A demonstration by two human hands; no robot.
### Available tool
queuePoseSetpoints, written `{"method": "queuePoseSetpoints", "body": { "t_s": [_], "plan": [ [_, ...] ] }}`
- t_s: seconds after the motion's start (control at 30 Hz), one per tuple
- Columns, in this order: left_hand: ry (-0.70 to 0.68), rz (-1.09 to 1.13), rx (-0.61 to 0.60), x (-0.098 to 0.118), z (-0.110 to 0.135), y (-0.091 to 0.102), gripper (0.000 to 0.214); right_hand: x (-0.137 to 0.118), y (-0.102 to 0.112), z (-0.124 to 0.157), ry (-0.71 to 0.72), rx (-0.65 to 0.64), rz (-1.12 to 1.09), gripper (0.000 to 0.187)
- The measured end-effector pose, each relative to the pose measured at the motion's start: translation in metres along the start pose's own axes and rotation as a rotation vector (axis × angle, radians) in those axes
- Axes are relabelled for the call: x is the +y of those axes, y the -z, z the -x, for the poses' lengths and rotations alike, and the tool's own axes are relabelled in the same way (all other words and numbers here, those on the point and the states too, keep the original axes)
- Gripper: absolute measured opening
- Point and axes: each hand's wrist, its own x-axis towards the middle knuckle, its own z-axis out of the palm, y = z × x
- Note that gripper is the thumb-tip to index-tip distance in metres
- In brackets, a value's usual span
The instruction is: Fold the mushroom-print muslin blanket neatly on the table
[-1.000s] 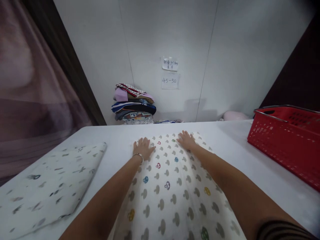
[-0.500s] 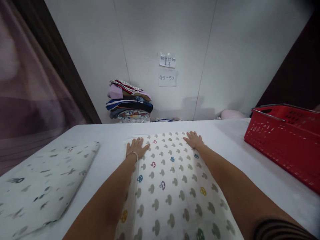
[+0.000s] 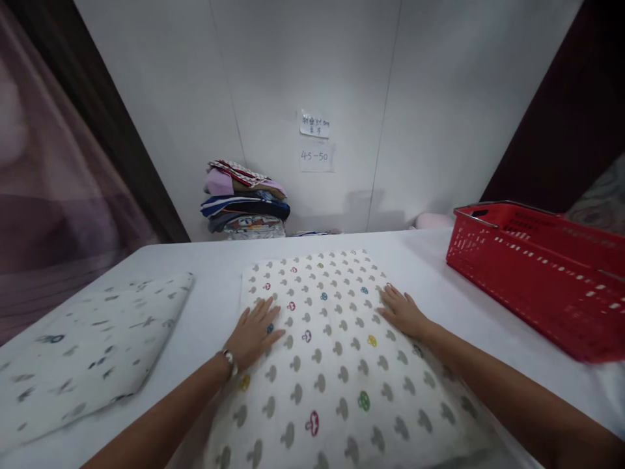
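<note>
A white cloth with a mushroom print (image 3: 332, 339) lies spread on the white table, running from near the far edge toward me. The mushrooms are mostly grey, a few of them coloured. My left hand (image 3: 254, 333) rests flat on the cloth's left side, fingers spread, a bracelet on the wrist. On the right side, my right hand (image 3: 403, 312) lies with its fingers stretched out over the cloth's border. Neither hand grips anything. Part of the cloth's near end is cut off by the bottom of the view.
A folded white cloth with a scattered print (image 3: 97, 352) lies at the left of the table (image 3: 209, 286). To the right stands a red basket (image 3: 527, 280) with metal handles. Beyond the far edge is a stack of folded fabrics (image 3: 247, 202), against a wall with paper signs (image 3: 316, 156).
Both hands have slid back toward me from the cloth's far corners, along its sides. More of the cloth's far end now shows. The view has shifted slightly.
</note>
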Motion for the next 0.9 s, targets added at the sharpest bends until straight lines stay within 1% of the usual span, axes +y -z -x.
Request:
{"method": "queuePoseSetpoints", "body": {
  "t_s": [0.03,0.1,0.27,0.33,0.43,0.47,0.53,0.63,0.67,0.73,0.8,0.9],
  "plan": [
    [-0.040,0.000,0.000,0.003,0.014,-0.003,0.064,0.004,0.000,0.012,0.006,-0.008,-0.010,0.070],
    [-0.061,-0.005,-0.004,0.007,0.030,-0.004,0.065,0.006,0.004,0.023,0.010,-0.016,-0.020,0.069],
    [0.025,-0.044,-0.060,0.019,0.030,0.010,0.068,-0.003,0.019,0.025,-0.011,-0.050,-0.015,0.068],
    [0.043,-0.070,-0.013,0.025,0.042,0.008,0.069,-0.005,0.018,0.038,-0.008,-0.036,-0.002,0.069],
    [-0.043,-0.085,0.092,0.035,0.074,-0.004,0.065,-0.002,0.010,0.066,0.029,-0.017,0.005,0.072],
    [-0.069,-0.085,0.103,0.038,0.084,-0.008,0.063,-0.002,0.007,0.074,0.037,-0.023,-0.002,0.071],
    [-0.061,-0.086,0.093,0.043,0.097,-0.012,0.063,-0.001,0.004,0.083,0.040,-0.034,-0.020,0.069],
    [0.002,-0.071,0.048,0.051,0.101,-0.005,0.065,0.000,0.009,0.086,0.022,-0.039,-0.078,0.067],
    [0.019,-0.061,0.043,0.053,0.102,-0.001,0.065,0.002,0.010,0.088,0.020,-0.026,-0.108,0.067],
    [0.034,-0.033,0.068,0.057,0.111,0.006,0.063,0.010,0.012,0.097,0.048,0.034,-0.181,0.068],
    [0.016,0.000,0.119,0.060,0.132,0.007,0.060,0.023,0.009,0.117,0.132,0.102,-0.268,0.069],
    [-0.065,0.043,0.157,0.061,0.174,-0.001,0.055,0.044,-0.002,0.158,0.262,0.115,-0.352,0.063]
  ]
}}
